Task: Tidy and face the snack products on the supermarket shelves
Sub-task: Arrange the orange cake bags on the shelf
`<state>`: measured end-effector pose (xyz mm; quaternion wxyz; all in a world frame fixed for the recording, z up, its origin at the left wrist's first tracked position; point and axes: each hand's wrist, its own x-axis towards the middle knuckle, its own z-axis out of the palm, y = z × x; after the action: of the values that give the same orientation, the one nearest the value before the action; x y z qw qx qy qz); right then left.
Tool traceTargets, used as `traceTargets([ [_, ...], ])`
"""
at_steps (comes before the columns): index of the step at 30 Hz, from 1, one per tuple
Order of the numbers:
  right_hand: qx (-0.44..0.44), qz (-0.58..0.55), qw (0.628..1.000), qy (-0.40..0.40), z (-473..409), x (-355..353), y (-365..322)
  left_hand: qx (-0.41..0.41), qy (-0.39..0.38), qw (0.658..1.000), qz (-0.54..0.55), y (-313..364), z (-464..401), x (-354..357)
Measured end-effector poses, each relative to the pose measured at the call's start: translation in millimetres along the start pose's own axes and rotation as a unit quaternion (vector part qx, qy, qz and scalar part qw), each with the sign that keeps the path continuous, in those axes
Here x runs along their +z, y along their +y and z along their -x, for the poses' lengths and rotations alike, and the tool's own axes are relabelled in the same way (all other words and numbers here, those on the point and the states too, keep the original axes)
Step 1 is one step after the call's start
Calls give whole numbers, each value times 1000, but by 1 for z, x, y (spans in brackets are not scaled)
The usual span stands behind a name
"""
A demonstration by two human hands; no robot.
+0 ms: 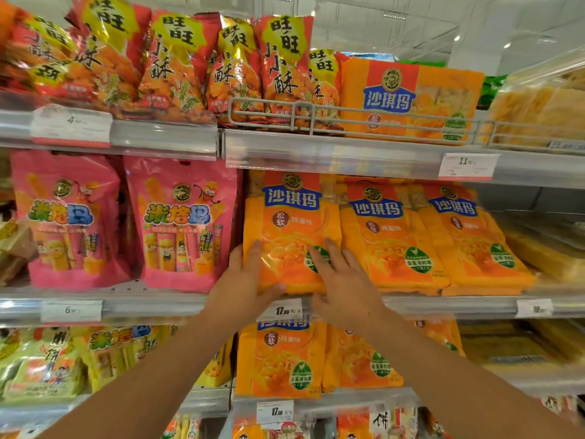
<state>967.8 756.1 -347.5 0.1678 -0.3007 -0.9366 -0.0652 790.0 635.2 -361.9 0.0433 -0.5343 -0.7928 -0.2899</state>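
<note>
An orange snack bag [286, 223] stands upright at the left end of a row of like bags on the middle shelf [443, 304]. My left hand [245, 280] holds its lower left corner, fingers up the front and side, thumb under the bottom edge. My right hand [340, 277] lies with straight fingers flat on the bag's lower right front. Two more orange bags [391, 236] [471, 239] lean to its right.
Pink snack bags [182, 223] stand left of the orange row. Red and yellow bags [171, 64] and a wide orange pack [408, 99] fill the top shelf behind a wire rail [304, 117]. More orange bags [281, 359] sit on the shelf below. Price tags [285, 310] line the shelf edges.
</note>
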Motion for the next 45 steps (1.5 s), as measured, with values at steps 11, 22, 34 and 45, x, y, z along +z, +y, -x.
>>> traceTargets([
  [11, 8, -75, 997, 18, 35, -44, 9, 213, 98, 968, -90, 75, 9, -26],
  [22, -56, -23, 949, 310, 32, -209, 130, 314, 273, 897, -148, 214, -71, -94],
  [34, -83, 62, 967, 235, -30, -210, 212, 158, 286, 915, -236, 239, -125, -77],
  [45, -91, 46, 974, 202, -142, -282, 193, 184, 373, 879, -232, 227, -140, -67],
])
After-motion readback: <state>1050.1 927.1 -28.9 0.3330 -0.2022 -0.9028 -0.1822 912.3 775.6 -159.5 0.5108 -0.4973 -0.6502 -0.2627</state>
